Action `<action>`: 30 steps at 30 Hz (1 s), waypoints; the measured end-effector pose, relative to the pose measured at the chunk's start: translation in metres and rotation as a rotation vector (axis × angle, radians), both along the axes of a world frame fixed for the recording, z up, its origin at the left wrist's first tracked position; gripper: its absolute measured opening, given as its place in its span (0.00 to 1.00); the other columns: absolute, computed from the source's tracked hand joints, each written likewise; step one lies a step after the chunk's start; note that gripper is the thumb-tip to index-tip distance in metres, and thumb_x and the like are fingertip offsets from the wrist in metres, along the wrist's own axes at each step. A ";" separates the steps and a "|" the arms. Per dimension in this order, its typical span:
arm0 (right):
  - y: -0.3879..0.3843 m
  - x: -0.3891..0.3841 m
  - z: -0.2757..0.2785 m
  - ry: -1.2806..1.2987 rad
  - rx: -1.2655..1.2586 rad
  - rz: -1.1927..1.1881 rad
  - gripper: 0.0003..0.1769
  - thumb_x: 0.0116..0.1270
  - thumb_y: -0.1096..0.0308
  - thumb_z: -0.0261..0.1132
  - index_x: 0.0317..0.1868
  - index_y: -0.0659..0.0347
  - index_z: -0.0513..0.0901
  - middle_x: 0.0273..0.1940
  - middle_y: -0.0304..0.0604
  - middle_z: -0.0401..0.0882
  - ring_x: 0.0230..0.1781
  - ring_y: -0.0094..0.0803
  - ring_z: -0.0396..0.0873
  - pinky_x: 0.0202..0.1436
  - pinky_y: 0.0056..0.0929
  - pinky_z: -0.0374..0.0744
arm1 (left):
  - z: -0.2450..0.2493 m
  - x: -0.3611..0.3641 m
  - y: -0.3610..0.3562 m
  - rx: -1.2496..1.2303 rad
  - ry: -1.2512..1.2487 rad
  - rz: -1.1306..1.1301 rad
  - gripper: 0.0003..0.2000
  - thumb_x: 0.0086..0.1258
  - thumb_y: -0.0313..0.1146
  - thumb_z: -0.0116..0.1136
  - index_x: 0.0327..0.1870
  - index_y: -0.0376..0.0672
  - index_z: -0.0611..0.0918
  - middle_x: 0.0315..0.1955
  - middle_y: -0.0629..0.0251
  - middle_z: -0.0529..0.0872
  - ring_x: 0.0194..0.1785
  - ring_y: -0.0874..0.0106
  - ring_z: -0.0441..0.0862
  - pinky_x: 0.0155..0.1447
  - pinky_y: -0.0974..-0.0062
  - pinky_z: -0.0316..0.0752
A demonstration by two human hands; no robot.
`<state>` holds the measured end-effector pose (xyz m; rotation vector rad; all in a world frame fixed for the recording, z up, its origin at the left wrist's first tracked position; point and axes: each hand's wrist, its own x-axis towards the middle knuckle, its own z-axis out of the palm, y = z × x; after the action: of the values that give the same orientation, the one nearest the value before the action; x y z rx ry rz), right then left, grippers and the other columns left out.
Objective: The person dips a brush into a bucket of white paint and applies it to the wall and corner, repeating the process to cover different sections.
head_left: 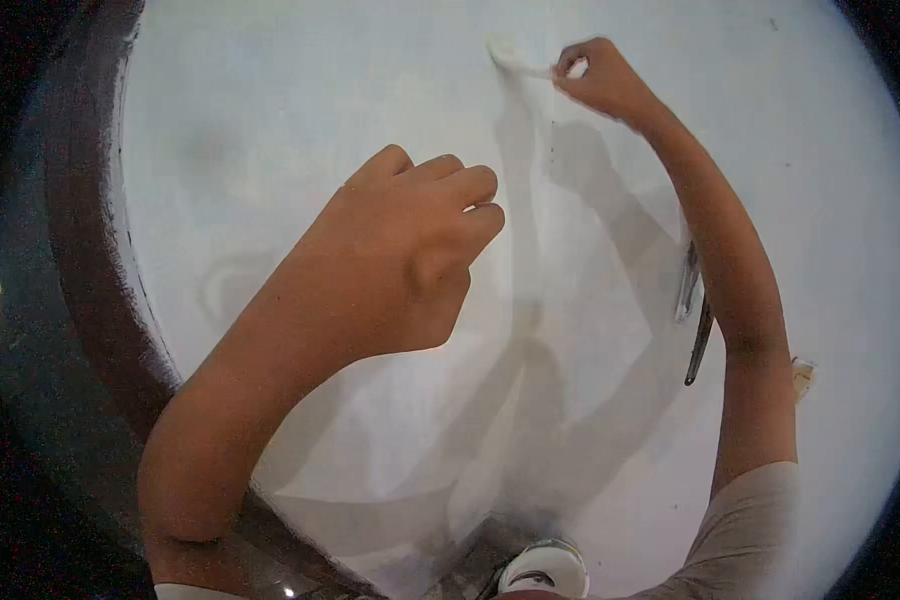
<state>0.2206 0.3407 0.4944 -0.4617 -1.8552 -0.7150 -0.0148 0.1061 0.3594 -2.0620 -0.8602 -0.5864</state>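
Observation:
My right hand (602, 80) is pinched on the near end of a thin white-handled tool (500, 50). The tool's pale rounded end points left against the white surface (320, 90); its exact kind is too blurred to tell, and so is contact. Closer to me, my left hand (420, 240) hangs over the middle of the surface with its fingers curled shut. The back of this hand faces me, so anything inside the fingers is hidden. Shadows of both arms fall across the white surface.
A dark-handled tool (701, 345) and a grey tool (686, 290) lie partly behind my right forearm. A small beige piece (803, 378) sits beyond that elbow. At the bottom stands a round white container (570, 570). A dark brown border (80, 230) runs along the left.

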 end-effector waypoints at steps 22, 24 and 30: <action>-0.027 -0.009 0.075 0.412 -0.279 -0.328 0.11 0.56 0.63 0.67 0.27 0.64 0.86 0.28 0.50 0.85 0.29 0.36 0.80 0.37 0.40 0.79 | 0.000 -0.010 -0.002 -0.075 0.084 0.060 0.11 0.51 0.22 0.58 0.37 0.36 0.84 0.45 0.58 0.84 0.48 0.63 0.82 0.52 0.64 0.72; -0.031 -0.008 0.077 0.506 -0.355 -0.285 0.11 0.56 0.63 0.69 0.28 0.65 0.87 0.30 0.49 0.86 0.30 0.39 0.82 0.39 0.41 0.80 | 0.002 -0.011 -0.002 -0.078 0.078 0.069 0.11 0.52 0.21 0.58 0.37 0.37 0.84 0.45 0.59 0.84 0.48 0.63 0.81 0.52 0.64 0.73; 0.006 -0.006 0.009 0.159 -0.249 0.103 0.10 0.64 0.65 0.67 0.32 0.64 0.88 0.26 0.41 0.84 0.26 0.30 0.79 0.34 0.31 0.78 | 0.006 -0.006 0.005 -0.095 0.109 0.131 0.12 0.51 0.21 0.59 0.38 0.37 0.85 0.46 0.59 0.84 0.50 0.64 0.81 0.54 0.64 0.73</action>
<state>0.2143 0.3469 0.5030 -0.5616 -1.8099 -0.3686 -0.0210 0.1112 0.3658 -2.0829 -0.9663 -0.3657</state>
